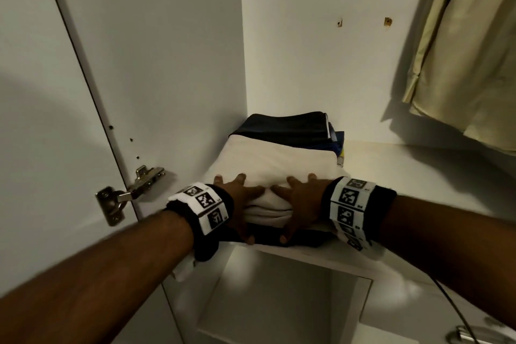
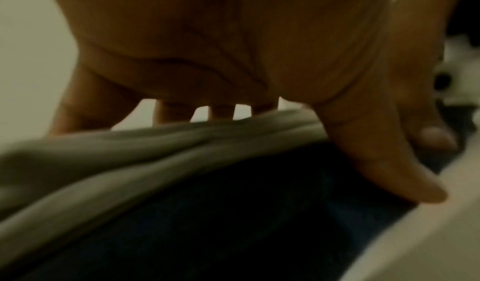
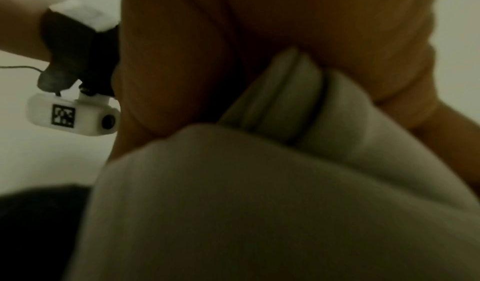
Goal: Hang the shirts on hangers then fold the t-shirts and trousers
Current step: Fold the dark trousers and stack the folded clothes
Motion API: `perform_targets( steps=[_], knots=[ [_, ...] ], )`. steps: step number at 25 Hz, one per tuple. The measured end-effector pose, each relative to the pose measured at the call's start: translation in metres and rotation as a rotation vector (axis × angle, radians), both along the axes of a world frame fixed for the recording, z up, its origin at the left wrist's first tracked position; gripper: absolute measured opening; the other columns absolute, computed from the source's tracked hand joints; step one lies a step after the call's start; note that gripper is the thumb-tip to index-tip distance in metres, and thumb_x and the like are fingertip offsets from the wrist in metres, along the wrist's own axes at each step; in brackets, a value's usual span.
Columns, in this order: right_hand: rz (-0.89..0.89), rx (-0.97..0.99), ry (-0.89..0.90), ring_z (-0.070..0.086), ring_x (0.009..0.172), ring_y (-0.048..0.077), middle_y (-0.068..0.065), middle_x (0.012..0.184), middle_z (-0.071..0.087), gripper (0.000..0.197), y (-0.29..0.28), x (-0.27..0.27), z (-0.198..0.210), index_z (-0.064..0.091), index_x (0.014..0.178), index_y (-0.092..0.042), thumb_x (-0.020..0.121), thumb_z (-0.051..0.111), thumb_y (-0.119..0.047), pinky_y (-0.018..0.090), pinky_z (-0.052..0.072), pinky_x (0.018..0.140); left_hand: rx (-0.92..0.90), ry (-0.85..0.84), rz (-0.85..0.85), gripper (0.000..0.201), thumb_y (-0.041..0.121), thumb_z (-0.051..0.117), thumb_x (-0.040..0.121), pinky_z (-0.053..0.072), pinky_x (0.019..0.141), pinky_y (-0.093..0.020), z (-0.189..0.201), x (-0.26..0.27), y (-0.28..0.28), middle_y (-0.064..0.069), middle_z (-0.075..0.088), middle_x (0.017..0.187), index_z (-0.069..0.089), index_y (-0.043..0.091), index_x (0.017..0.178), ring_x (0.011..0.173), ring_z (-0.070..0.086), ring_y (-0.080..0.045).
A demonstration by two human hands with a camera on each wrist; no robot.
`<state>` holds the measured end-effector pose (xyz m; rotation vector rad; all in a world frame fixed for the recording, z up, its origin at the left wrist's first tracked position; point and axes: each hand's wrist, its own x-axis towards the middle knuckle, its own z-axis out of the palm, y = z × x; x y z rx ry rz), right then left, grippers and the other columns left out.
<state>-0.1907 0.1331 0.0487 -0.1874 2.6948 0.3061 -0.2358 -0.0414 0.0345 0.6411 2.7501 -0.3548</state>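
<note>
A folded cream garment (image 1: 273, 162) lies on top of a dark folded garment (image 1: 307, 237) at the front of a wardrobe shelf (image 1: 405, 170). More dark folded clothes (image 1: 284, 126) are stacked behind it against the back wall. My left hand (image 1: 243, 207) and right hand (image 1: 293, 207) rest side by side on the cream garment's front fold. Their fingers are spread flat on top and the thumbs reach down over the front onto the dark garment. The left wrist view shows the left hand (image 2: 233, 49) on cream fabric (image 2: 130, 162), thumb (image 2: 389, 162) against dark cloth (image 2: 207, 224). The right hand (image 3: 285, 18) presses the cream folds (image 3: 259, 203).
A beige shirt (image 1: 469, 64) hangs at the upper right inside the wardrobe. The open white door (image 1: 42, 120) with its metal hinge (image 1: 128, 193) stands to the left. The shelf runs bare to the right of the stack. A lower compartment (image 1: 279, 301) opens beneath the shelf.
</note>
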Motion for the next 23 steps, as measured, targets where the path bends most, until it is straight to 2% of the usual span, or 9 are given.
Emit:
perform_targets(
  steps=[1,4,6,9,13,16,19,20,23],
  knots=[
    [0.008,0.033,-0.002,0.004,0.144,0.044,0.009,0.161,-0.009,0.116,-0.002,-0.004,-0.002,-0.011,0.151,-0.038,0.069,0.061,-0.077,0.055,0.011,0.115,-0.020,0.009,-0.020,0.116,0.064,0.077,0.058,0.023,0.113,-0.055,-0.003,-0.004,-0.005,-0.001,-0.006,0.159,0.002,0.051,0.146,0.140,0.010,-0.047],
    [-0.009,0.047,-0.006,0.009,0.144,0.042,0.011,0.161,-0.007,0.111,-0.007,-0.010,-0.003,-0.010,0.151,-0.036,0.072,0.055,-0.079,0.053,0.014,0.115,0.045,0.027,-0.081,0.101,0.039,0.080,0.071,0.027,0.112,-0.039,-0.002,-0.021,-0.013,-0.004,0.002,0.160,0.015,0.044,0.147,0.140,0.025,-0.034],
    [-0.017,0.066,0.021,0.015,0.143,0.043,0.012,0.161,-0.002,0.110,-0.014,-0.014,-0.002,-0.007,0.152,-0.036,0.072,0.053,-0.081,0.053,0.019,0.114,0.034,0.069,-0.102,0.095,0.032,0.079,0.075,0.029,0.109,-0.035,-0.001,-0.029,-0.015,-0.005,0.006,0.160,0.019,0.042,0.148,0.138,0.032,-0.031],
    [-0.046,0.103,0.051,0.022,0.141,0.041,0.016,0.160,0.004,0.113,-0.025,-0.014,-0.001,-0.005,0.153,-0.034,0.069,0.053,-0.084,0.053,0.025,0.114,0.011,0.129,-0.121,0.094,0.035,0.076,0.076,0.020,0.114,-0.044,-0.008,-0.035,-0.015,-0.008,0.007,0.159,0.016,0.042,0.148,0.139,0.029,-0.031],
    [-0.066,-0.048,0.150,0.040,0.133,0.032,0.012,0.151,0.033,0.107,-0.030,0.007,0.011,0.018,0.151,-0.025,0.068,0.057,-0.081,0.045,0.036,0.107,0.095,0.169,-0.036,0.109,0.051,0.077,0.068,0.018,0.115,-0.054,-0.015,-0.022,-0.026,-0.008,-0.001,0.159,0.003,0.045,0.147,0.144,0.007,-0.038],
    [-0.027,-0.135,0.151,0.050,0.120,0.026,0.009,0.138,0.049,0.089,-0.037,0.034,0.018,0.037,0.143,-0.019,0.075,0.060,-0.072,0.038,0.042,0.099,0.313,0.174,0.070,0.097,0.059,0.066,0.073,0.017,0.109,-0.065,-0.014,0.019,-0.039,0.006,-0.003,0.159,0.005,0.045,0.147,0.146,-0.001,-0.028],
    [0.043,-0.171,0.211,0.056,0.097,0.024,0.005,0.114,0.060,0.068,-0.056,0.071,0.012,0.053,0.127,-0.019,0.079,0.060,-0.067,0.036,0.046,0.086,0.502,0.313,0.150,0.077,0.055,0.046,0.075,0.021,0.110,-0.060,-0.017,0.085,-0.053,0.007,0.008,0.159,0.019,0.040,0.146,0.145,0.008,-0.021],
    [0.056,-0.176,0.267,0.056,0.101,0.026,0.005,0.113,0.058,0.066,-0.064,0.086,0.007,0.053,0.127,-0.022,0.079,0.059,-0.067,0.040,0.045,0.090,0.527,0.354,0.168,0.074,0.051,0.046,0.076,0.022,0.110,-0.057,-0.026,0.108,-0.059,0.006,0.011,0.158,0.023,0.039,0.145,0.144,0.010,-0.022],
    [0.171,-0.109,0.375,0.040,0.128,0.036,0.009,0.136,0.047,0.070,-0.091,0.126,-0.016,0.045,0.138,-0.026,0.081,0.054,-0.066,0.056,0.026,0.107,0.460,0.367,0.282,0.070,0.052,0.052,0.083,0.018,0.113,-0.055,-0.060,0.175,-0.083,0.004,0.009,0.159,0.024,0.037,0.146,0.146,0.007,-0.023]
  ],
)
